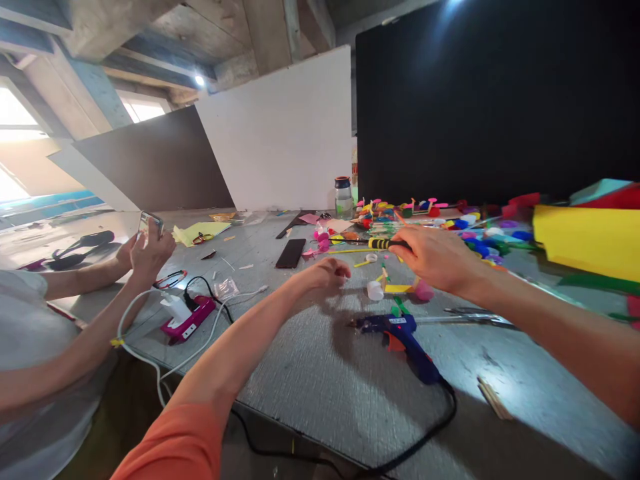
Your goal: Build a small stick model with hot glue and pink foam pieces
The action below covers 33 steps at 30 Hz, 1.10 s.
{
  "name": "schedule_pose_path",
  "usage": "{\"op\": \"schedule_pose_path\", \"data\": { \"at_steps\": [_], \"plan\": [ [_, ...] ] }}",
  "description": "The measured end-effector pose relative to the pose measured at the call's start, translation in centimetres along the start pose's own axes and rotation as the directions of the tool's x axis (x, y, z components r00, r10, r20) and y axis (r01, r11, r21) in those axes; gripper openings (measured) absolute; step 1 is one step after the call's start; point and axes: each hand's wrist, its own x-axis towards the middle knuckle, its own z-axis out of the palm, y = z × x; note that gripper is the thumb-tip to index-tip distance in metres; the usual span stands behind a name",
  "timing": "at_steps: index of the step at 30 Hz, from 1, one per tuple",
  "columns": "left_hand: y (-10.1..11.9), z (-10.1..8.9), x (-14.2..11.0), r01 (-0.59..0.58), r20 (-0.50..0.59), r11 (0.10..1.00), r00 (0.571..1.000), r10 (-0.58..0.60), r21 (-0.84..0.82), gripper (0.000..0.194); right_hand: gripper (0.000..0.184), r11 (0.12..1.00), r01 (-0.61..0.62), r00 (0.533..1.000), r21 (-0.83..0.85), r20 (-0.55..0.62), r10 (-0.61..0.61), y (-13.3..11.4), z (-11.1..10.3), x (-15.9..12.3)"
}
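My right hand (434, 257) is closed around a screwdriver (376, 243) with a black and yellow handle, its shaft pointing left over the grey table (320, 373). My left hand (323, 275) hovers just left of it with the fingers curled in; whether it holds anything is hidden. Below the right hand lie a white bottle cap (375, 290), a pink cap (424, 291) and a small yellow and green craft piece (397, 289). A blue hot glue gun (403, 335) lies nearer to me, its black cord running off the table's front edge.
Another person at the left holds a phone (150, 225) up in both hands. Near them sit a pink power strip (190, 319) with white cables and a black phone (291, 253). Coloured craft parts (425, 217), a jar (343, 197) and yellow foam sheets (587, 240) crowd the back right. Scissors (475, 315) lie right.
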Motion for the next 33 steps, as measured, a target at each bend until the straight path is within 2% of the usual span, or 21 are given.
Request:
{"op": "schedule_pose_path", "data": {
  "at_steps": [4, 10, 13, 17, 19, 21, 23, 25, 27, 29, 31, 33],
  "plan": [
    [1.3, 0.7, 0.9, 0.01, 0.032, 0.997, 0.999, -0.012, 0.082, 0.015, 0.024, 1.0, 0.001, 1.0, -0.005, 0.01, -0.001, 0.1, 0.2, 0.0],
    [1.5, 1.0, 1.9, 0.071, 0.07, 0.984, 0.994, -0.083, 0.163, 0.007, 0.025, 1.0, -0.019, 0.999, -0.017, 0.032, 0.019, -0.2, -0.1, -0.1],
    [1.9, 1.0, 2.1, 0.108, 0.127, 0.971, 0.982, -0.137, 0.212, 0.021, 0.025, 1.0, -0.016, 0.999, -0.011, 0.034, 0.016, -0.6, -0.3, -0.3],
    [3.4, 0.6, 2.1, 0.144, 0.194, 0.943, 0.959, -0.208, 0.3, 0.038, 0.023, 1.0, -0.015, 0.999, -0.003, 0.047, 0.015, -1.1, -0.7, -0.6],
    [4.4, 0.1, 1.6, 0.144, 0.212, 0.935, 0.952, -0.22, 0.324, 0.033, 0.023, 1.0, -0.021, 0.999, -0.006, 0.041, 0.021, -1.0, -0.9, -0.7],
    [5.2, -0.4, 0.2, 0.129, 0.24, 0.94, 0.948, -0.211, 0.316, 0.018, 0.024, 1.0, -0.022, 0.999, -0.005, 0.033, 0.023, -0.7, -1.0, -0.9],
    [5.9, -1.1, -2.1, 0.101, 0.296, 0.957, 0.937, -0.183, 0.273, 0.005, 0.024, 1.0, -0.015, 1.0, -0.003, 0.022, 0.015, -0.3, -0.9, -1.0],
    [6.6, -1.6, -5.7, 0.079, 0.364, 0.976, 0.919, -0.151, 0.205, 0.005, 0.024, 1.0, -0.003, 1.0, 0.003, 0.009, 0.002, 0.1, -0.8, -1.1],
    [7.5, -1.9, -10.2, 0.087, 0.416, 0.99, 0.9, -0.127, 0.114, 0.008, 0.025, 1.0, 0.012, 1.0, 0.009, -0.004, -0.012, 0.2, -0.5, -1.0],
    [8.6, -2.1, -15.5, 0.143, 0.428, 0.988, 0.898, -0.105, -0.056, 0.011, 0.024, 0.999, 0.031, 1.0, 0.026, -0.002, -0.031, -0.1, -0.3, -0.6],
    [9.6, -2.2, -20.9, 0.232, 0.432, 0.968, 0.886, -0.169, -0.098, 0.012, 0.022, 0.997, 0.062, 0.998, 0.048, 0.016, -0.063, -1.0, 0.0, 0.2],
    [10.1, -2.0, -26.0, 0.313, 0.358, 0.947, 0.895, -0.266, -0.078, 0.016, 0.02, 0.991, 0.119, 0.991, 0.061, 0.049, -0.122, -2.4, 0.3, 1.1]
  ]
}}
